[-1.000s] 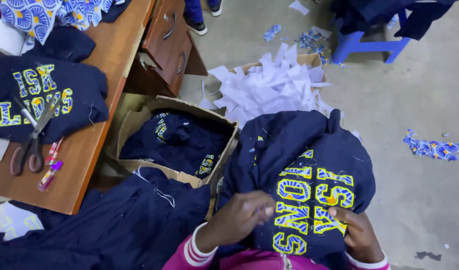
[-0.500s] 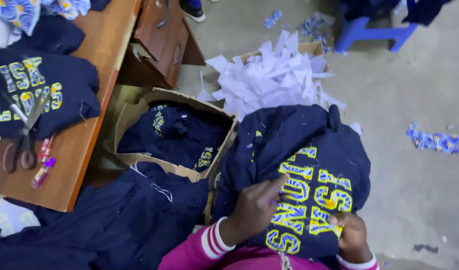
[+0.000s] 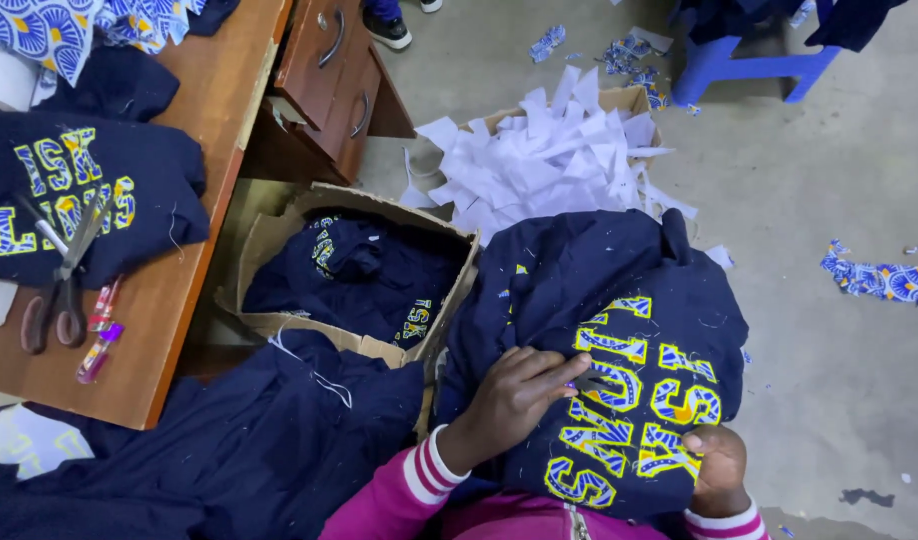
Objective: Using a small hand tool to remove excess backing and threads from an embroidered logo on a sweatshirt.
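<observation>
Sweatshirt lies spread over the lap, right hand pinching its hem taut while left hand pinches a small tool against the yellow lettering.

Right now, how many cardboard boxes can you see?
2: one cardboard box beside the wooden desk holding navy garments, another behind it heaped with white paper scraps. Others may be hidden.

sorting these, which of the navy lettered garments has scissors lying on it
The navy garment on the wooden desk, upper left; scissors rest across its lettering.
</observation>
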